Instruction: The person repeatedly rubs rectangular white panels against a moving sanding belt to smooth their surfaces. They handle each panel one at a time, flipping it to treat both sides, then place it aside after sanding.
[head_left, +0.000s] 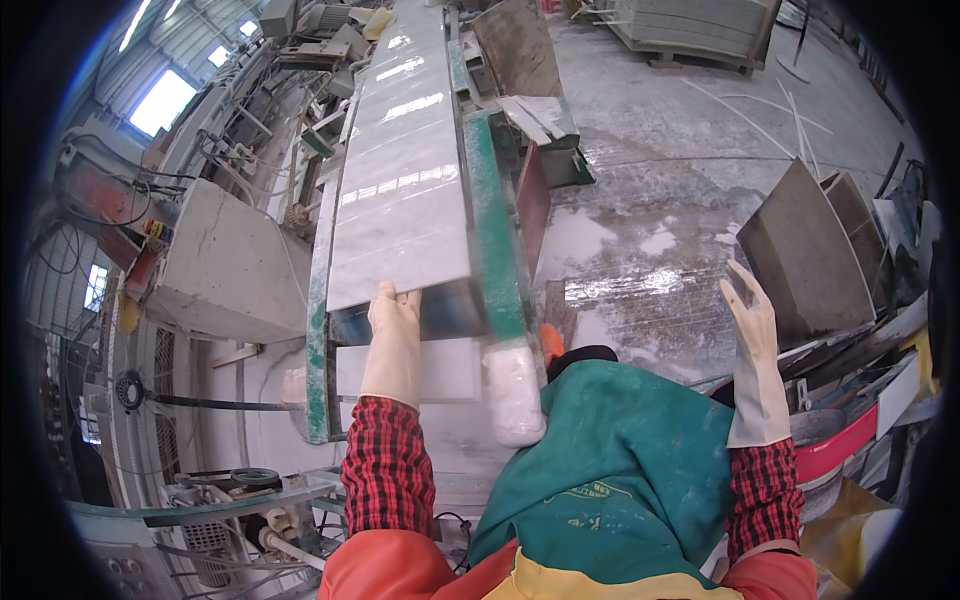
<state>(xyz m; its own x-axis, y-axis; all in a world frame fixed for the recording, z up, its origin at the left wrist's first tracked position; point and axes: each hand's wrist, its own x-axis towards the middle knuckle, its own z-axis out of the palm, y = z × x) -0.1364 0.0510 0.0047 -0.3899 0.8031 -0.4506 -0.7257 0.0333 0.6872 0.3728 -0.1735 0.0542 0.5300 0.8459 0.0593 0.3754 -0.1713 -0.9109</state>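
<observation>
At the pale slab (400,240), the left hand (395,322) grips its edge; the right hand (755,322) spreads loosely.

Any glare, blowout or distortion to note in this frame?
Head view: white glare bands cross the pale slabs; head view: the bright window is blown out, the wet floor glints, and fisheye distortion bends edges toward a black surround.

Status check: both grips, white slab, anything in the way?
Left grip at near edge of white slab, hold unclear. Right grip raised, open, empty. White wrapped bundle at near end of right-hand green rail; nothing plainly blocking.
</observation>
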